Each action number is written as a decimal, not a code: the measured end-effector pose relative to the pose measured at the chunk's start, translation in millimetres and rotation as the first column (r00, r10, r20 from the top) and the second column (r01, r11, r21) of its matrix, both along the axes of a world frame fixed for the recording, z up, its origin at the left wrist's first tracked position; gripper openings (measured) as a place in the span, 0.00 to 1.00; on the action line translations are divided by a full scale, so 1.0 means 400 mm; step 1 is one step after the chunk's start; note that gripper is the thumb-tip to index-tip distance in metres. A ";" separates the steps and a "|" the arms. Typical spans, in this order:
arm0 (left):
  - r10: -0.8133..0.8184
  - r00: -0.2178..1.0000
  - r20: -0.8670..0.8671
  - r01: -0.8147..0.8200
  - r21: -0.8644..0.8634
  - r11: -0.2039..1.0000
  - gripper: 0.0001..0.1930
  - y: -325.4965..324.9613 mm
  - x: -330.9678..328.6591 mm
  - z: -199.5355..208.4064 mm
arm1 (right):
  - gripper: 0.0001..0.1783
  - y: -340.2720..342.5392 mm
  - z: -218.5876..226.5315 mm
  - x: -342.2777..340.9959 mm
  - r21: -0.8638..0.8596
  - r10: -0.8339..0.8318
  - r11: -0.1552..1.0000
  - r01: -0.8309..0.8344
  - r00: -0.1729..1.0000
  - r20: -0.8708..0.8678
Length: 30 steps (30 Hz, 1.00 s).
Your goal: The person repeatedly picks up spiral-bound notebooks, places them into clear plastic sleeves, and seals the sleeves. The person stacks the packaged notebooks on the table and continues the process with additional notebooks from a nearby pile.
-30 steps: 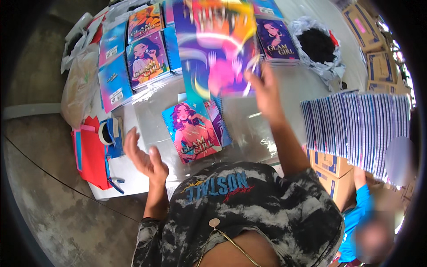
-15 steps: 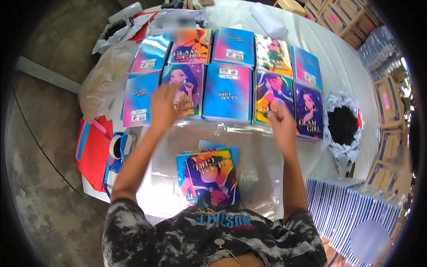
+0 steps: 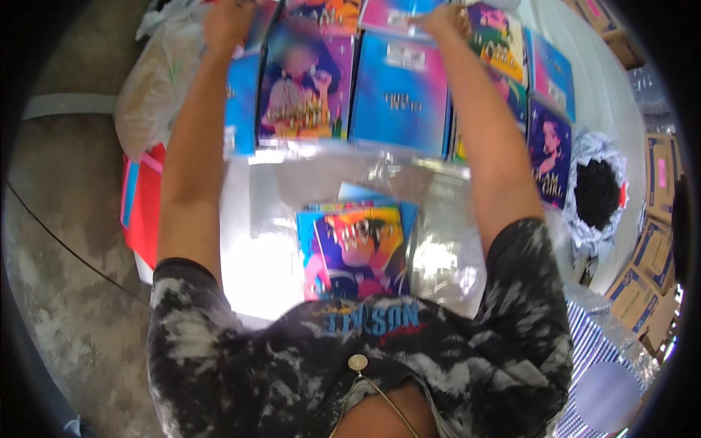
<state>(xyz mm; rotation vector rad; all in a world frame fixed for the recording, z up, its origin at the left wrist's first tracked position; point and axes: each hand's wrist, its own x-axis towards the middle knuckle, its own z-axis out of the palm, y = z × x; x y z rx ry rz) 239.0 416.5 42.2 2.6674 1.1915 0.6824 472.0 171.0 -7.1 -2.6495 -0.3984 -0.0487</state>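
Two rows of spiral notebooks lie side by side in front of me. At the back left, my left hand (image 3: 228,25) reaches over the corner of a back-row notebook (image 3: 263,25); its fingers are blurred and partly cut off by the top edge. My right hand (image 3: 444,22) is over the blue-and-pink back-row notebook (image 3: 387,16), thumb and fingers apart, bent near its right side. In the front row are a purple notebook with a drawn figure (image 3: 307,87) and a blue-and-pink one (image 3: 400,95). My right forearm partly covers a colourful front-row notebook (image 3: 511,95).
Closer to me, a loose pile of colourful covers (image 3: 361,244) lies on clear plastic sheeting (image 3: 277,175). A plastic-lined container with black contents (image 3: 597,193) stands at the right, beyond it cardboard boxes (image 3: 642,255). Red sheets (image 3: 142,212) and a filled plastic bag (image 3: 150,95) are on the left.
Both hands have moved away from me, from the front-row notebooks to the back row. The view has shifted, so the notebooks sit higher and the back row is partly cut off.
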 end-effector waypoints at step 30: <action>0.168 0.958 -0.232 -0.216 -0.202 0.955 0.55 -0.204 0.262 -0.084 | 0.29 -0.311 0.067 0.138 0.218 0.174 0.961 -0.172 0.985 0.010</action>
